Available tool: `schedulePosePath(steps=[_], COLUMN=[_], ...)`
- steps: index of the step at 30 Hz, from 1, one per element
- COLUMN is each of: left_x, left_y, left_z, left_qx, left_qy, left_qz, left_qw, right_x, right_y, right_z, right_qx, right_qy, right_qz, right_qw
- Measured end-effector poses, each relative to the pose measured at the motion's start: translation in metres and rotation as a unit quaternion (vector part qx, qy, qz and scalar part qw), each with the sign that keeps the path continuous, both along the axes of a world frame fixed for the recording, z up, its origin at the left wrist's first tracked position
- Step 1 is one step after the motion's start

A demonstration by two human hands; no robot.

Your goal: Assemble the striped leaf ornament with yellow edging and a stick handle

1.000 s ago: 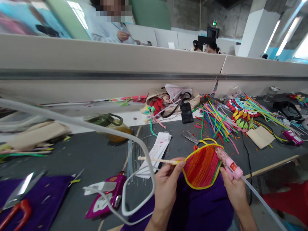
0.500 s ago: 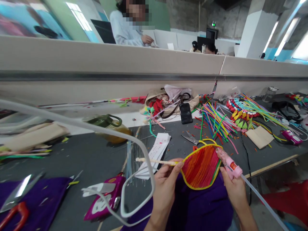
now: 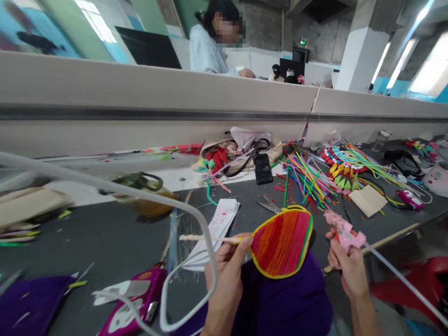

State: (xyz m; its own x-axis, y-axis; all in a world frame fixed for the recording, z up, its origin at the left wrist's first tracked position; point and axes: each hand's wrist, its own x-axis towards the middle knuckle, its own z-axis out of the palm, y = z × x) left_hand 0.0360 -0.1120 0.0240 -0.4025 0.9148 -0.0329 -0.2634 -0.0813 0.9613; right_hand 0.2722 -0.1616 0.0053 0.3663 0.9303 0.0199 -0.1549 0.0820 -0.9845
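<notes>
My left hand is closed on a small fan-shaped piece striped in orange, red and pink, with a yellow rim and a green strip near its right side. A pale twisted stem sticks out to the left of those fingers. My right hand grips a pink glue gun with a translucent glue stick running out of its back. The gun's nozzle points up-left, a short way right of the piece and apart from it. Purple cloth lies below both hands.
Scissors, a black phone, paper strips and a pile of colourful sticks lie beyond my hands. A white cable or tube arches across the left. A co-worker is behind the partition.
My right hand has drawn the glue gun away from the piece's upper right rim, to the right. The piece has turned slightly in my left hand. The camera view has shifted.
</notes>
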Motion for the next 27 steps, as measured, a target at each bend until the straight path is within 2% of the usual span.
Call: schedulePosePath(steps=[2,4,6,8,10,12,14,15,19,22,25,27], left_x=[-0.003,-0.006,-0.007,-0.007,-0.006,-0.007,-0.007,-0.007,-0.006,-0.005,-0.004,-0.004], left_y=[0.003,0.005,0.007,0.008,0.009,0.011,0.013,0.014,0.015,0.016,0.016,0.016], left_z=[-0.003,-0.005,-0.007,-0.008,-0.008,-0.008,-0.008,-0.007,-0.001,0.000,-0.003,-0.005], left_qx=[-0.005,-0.004,-0.003,0.001,0.008,0.012,0.010,0.009,0.013,0.018,0.021,0.024], left_qy=[0.004,0.003,-0.007,-0.016,-0.023,-0.026,-0.022,-0.018,-0.014,-0.023,-0.021,-0.015], left_qz=[0.013,0.023,0.024,0.020,0.024,0.031,0.029,0.022,0.000,0.001,-0.001,-0.004], left_qw=[1.000,1.000,1.000,1.000,0.999,0.999,0.999,1.000,1.000,1.000,1.000,1.000], right_x=[0.017,0.042,0.077,0.120,0.166,0.208,0.240,0.252,0.275,0.283,0.287,0.280], right_y=[0.003,0.008,0.016,0.027,0.040,0.055,0.068,0.075,0.098,0.110,0.113,0.111], right_z=[0.010,0.019,0.021,0.014,-0.001,-0.019,-0.036,-0.043,-0.056,-0.059,-0.060,-0.053], right_qx=[0.038,0.061,0.047,0.027,0.024,0.009,-0.056,-0.070,-0.092,-0.095,-0.108,-0.115], right_qy=[0.035,0.017,-0.047,-0.166,-0.338,-0.491,-0.576,-0.584,-0.597,-0.610,-0.620,-0.626], right_qz=[0.013,-0.011,-0.062,-0.137,-0.198,-0.224,-0.229,-0.228,-0.221,-0.186,-0.165,-0.187], right_qw=[0.999,0.998,0.996,0.976,0.920,0.842,0.783,0.776,0.766,0.764,0.759,0.749])
